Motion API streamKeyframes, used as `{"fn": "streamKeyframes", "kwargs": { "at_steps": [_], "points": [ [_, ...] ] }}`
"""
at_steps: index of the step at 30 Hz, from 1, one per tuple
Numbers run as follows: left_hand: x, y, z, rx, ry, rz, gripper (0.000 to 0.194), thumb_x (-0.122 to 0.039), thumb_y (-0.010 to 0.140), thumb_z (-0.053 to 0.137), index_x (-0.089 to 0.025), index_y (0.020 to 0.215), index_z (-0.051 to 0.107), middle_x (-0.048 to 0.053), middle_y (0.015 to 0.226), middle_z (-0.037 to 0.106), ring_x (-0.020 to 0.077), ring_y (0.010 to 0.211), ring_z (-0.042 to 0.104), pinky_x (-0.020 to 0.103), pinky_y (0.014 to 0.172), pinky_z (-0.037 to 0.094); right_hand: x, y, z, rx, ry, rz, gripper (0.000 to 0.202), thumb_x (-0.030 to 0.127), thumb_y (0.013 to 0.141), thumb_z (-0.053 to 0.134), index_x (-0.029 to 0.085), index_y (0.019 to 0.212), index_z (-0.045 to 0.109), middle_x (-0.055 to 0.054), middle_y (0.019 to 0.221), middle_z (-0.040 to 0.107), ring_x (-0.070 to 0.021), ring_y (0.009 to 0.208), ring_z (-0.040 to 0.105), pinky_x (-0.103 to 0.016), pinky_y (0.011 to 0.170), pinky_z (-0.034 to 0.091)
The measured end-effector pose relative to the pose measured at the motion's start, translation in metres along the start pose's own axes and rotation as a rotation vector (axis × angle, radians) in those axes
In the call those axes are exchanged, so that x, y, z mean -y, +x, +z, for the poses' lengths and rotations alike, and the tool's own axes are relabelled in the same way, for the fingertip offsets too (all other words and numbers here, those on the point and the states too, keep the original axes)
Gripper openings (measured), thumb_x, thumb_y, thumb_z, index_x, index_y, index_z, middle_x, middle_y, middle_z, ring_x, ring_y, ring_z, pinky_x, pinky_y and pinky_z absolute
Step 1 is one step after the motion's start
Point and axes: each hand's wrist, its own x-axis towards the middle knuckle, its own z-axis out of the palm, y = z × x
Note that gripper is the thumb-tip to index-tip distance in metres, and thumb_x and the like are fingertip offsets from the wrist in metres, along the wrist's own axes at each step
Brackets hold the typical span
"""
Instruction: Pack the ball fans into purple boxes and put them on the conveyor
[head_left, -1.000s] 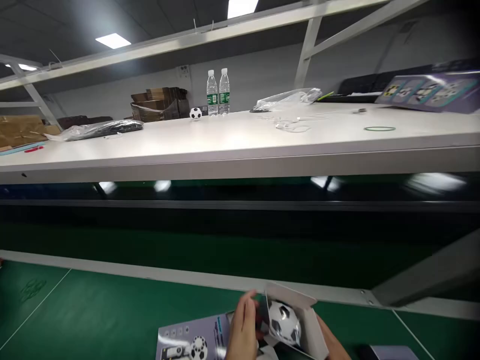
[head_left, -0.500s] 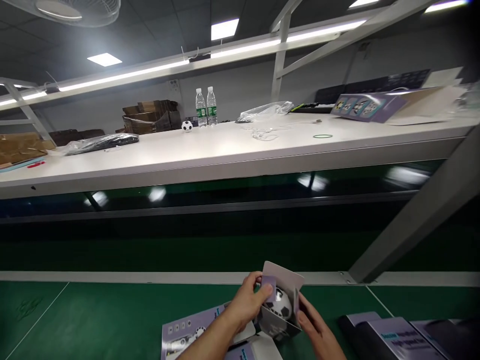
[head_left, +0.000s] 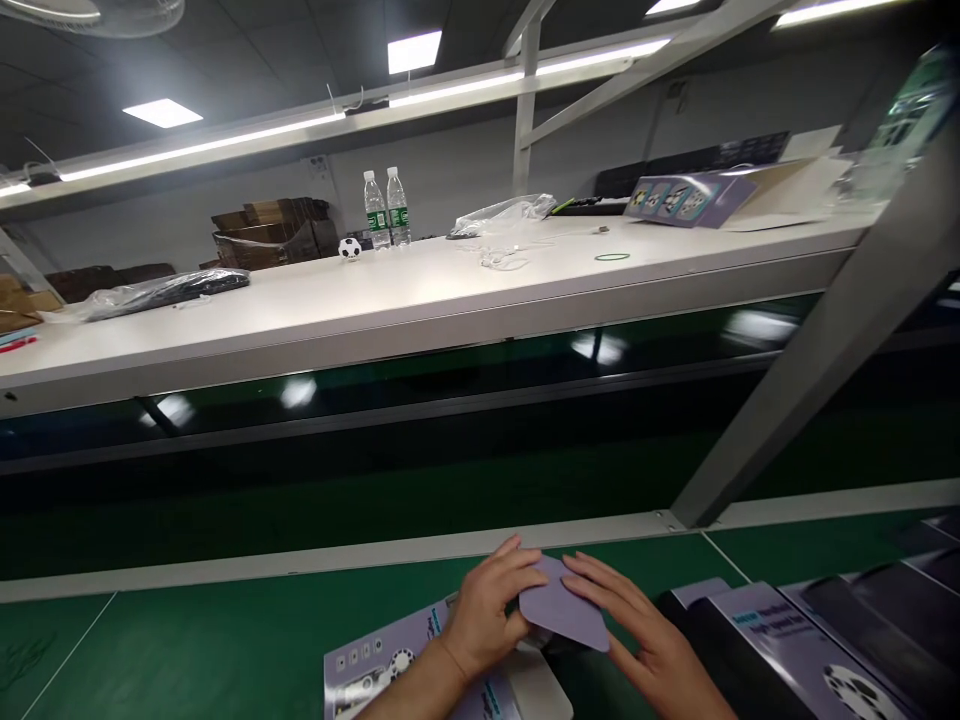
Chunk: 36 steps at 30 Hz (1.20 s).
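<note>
A small box (head_left: 564, 604) is held between my two hands near the bottom centre, its purple lid flap folded over the top. My left hand (head_left: 491, 605) grips its left side, fingers curled on the flap's edge. On the right, my right hand (head_left: 637, 625) has its fingertips on the flap and its thumb by the box's side. The flap and my hands hide the inside of the box. Under my left forearm lies a purple printed box (head_left: 367, 665) with a soccer ball picture. Another purple box with a pale flap (head_left: 536, 685) lies just below my hands.
Several purple boxes (head_left: 772, 630) lie at the lower right on the green surface (head_left: 210, 640). A slanted grey post (head_left: 810, 350) rises on the right. The white shelf (head_left: 315, 310) beyond carries two bottles (head_left: 388, 210), a small soccer ball (head_left: 349, 248) and plastic bags (head_left: 502, 215).
The box's lid flap has come down over the white and black ball, which is now hidden. Both hands have shifted onto the flap. The view has turned slightly to the right.
</note>
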Motion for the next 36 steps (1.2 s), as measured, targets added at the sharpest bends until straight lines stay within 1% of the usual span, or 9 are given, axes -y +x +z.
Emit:
{"fn": "streamKeyframes", "kwargs": {
  "at_steps": [3,6,8,11,16,25,30,34,36],
  "points": [
    [0.001,-0.004,-0.013,0.193,0.201,0.075,0.064,-0.045,0.072,0.072,-0.024,0.129,0.051,0.006,0.141,0.043,0.0286,0.136,0.028,0.044,0.112,0.025,0.002,-0.004,-0.009,0.099,-0.365,-0.198,0.056,0.050,0.073,0.066,0.040,0.126,0.051,-0.001,0.135,0.050,-0.0334,0.127,0.041,-0.053,0.098,0.043],
    [-0.003,-0.002,-0.018,0.227,0.361,0.067,0.054,-0.041,0.082,0.064,-0.024,0.131,0.048,0.006,0.142,0.042,0.0252,0.138,0.025,0.042,0.113,0.025,0.000,-0.002,-0.004,0.017,-0.586,-0.365,0.053,0.047,0.081,0.059,0.036,0.131,0.045,-0.002,0.135,0.049,-0.0310,0.123,0.047,-0.047,0.091,0.050],
    [-0.008,0.002,-0.018,0.209,0.405,0.049,0.050,-0.037,0.083,0.062,-0.024,0.129,0.049,0.005,0.140,0.044,0.0233,0.137,0.026,0.041,0.113,0.025,-0.001,0.002,0.002,-0.029,-0.600,-0.400,0.047,0.042,0.085,0.054,0.035,0.131,0.045,-0.001,0.134,0.050,-0.0286,0.121,0.049,-0.043,0.090,0.052],
    [-0.014,0.008,-0.018,0.215,0.459,0.081,0.045,-0.037,0.086,0.058,-0.023,0.128,0.050,0.007,0.137,0.047,0.0222,0.135,0.031,0.039,0.112,0.029,0.000,0.008,0.003,-0.025,-0.587,-0.426,0.042,0.037,0.088,0.050,0.037,0.130,0.045,0.000,0.135,0.049,-0.0272,0.123,0.047,-0.041,0.092,0.051],
    [-0.022,0.012,-0.020,0.208,0.504,0.118,0.041,-0.042,0.093,0.044,-0.024,0.129,0.050,0.007,0.134,0.052,0.0224,0.130,0.040,0.038,0.109,0.034,0.006,0.013,-0.006,0.023,-0.499,-0.358,0.035,0.035,0.090,0.046,0.041,0.124,0.051,0.003,0.133,0.051,-0.0254,0.119,0.051,-0.042,0.093,0.050],
    [-0.025,0.003,-0.011,0.258,0.646,0.065,0.042,-0.034,0.095,0.041,-0.019,0.134,0.044,0.010,0.141,0.042,0.0259,0.136,0.029,0.043,0.111,0.031,0.010,0.010,-0.007,0.073,-0.381,-0.357,0.030,0.034,0.091,0.043,0.040,0.118,0.057,0.004,0.128,0.054,-0.0286,0.126,0.039,-0.046,0.093,0.049],
    [-0.025,-0.006,-0.010,0.266,0.613,0.061,0.052,-0.032,0.089,0.056,-0.023,0.137,0.039,0.010,0.145,0.035,0.0275,0.137,0.024,0.049,0.113,0.023,0.002,-0.003,-0.003,0.107,-0.463,-0.408,0.043,0.033,0.090,0.049,0.040,0.132,0.041,0.004,0.139,0.043,-0.0281,0.133,0.028,-0.046,0.097,0.046],
    [-0.023,-0.007,-0.003,0.258,0.628,0.045,0.055,-0.024,0.087,0.057,-0.027,0.138,0.035,0.007,0.146,0.034,0.0267,0.139,0.020,0.051,0.114,0.018,-0.008,-0.010,0.006,-0.023,-0.608,-0.533,0.055,0.017,0.089,0.043,0.038,0.139,0.031,0.000,0.138,0.045,-0.0273,0.132,0.032,-0.051,0.100,0.041],
    [-0.023,-0.003,0.002,0.245,0.608,-0.011,0.064,-0.020,0.082,0.062,-0.027,0.139,0.034,0.008,0.148,0.032,0.0289,0.139,0.017,0.053,0.114,0.018,-0.009,-0.009,0.010,-0.081,-0.658,-0.573,0.059,0.012,0.087,0.041,0.035,0.140,0.028,-0.002,0.137,0.047,-0.0271,0.130,0.035,-0.053,0.100,0.041]
  ]
}}
